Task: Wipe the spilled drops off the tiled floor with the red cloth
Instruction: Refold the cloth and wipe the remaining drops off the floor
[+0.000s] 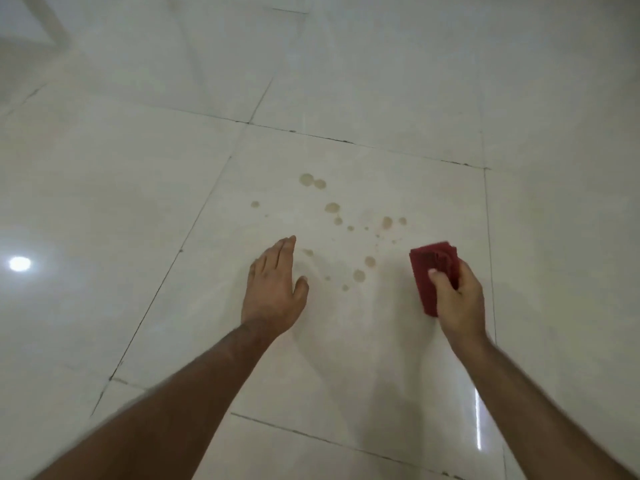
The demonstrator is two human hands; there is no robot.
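Note:
Several brownish spilled drops (331, 207) lie scattered across one glossy white floor tile (433, 202). My right hand (457, 301) grips a folded red cloth (427, 268) and holds it just right of the drops, at or close above the floor. My left hand (277, 289) is empty, fingers stretched together and thumb apart, palm down over the tile to the left of the drops. One faint drop (308, 252) lies right beside its fingertips.
Dark grout lines (346, 142) frame the tile on all sides. A lamp glare (19, 264) reflects on the floor at the left. A pale furniture leg or frame (45, 15) stands at the far upper left corner.

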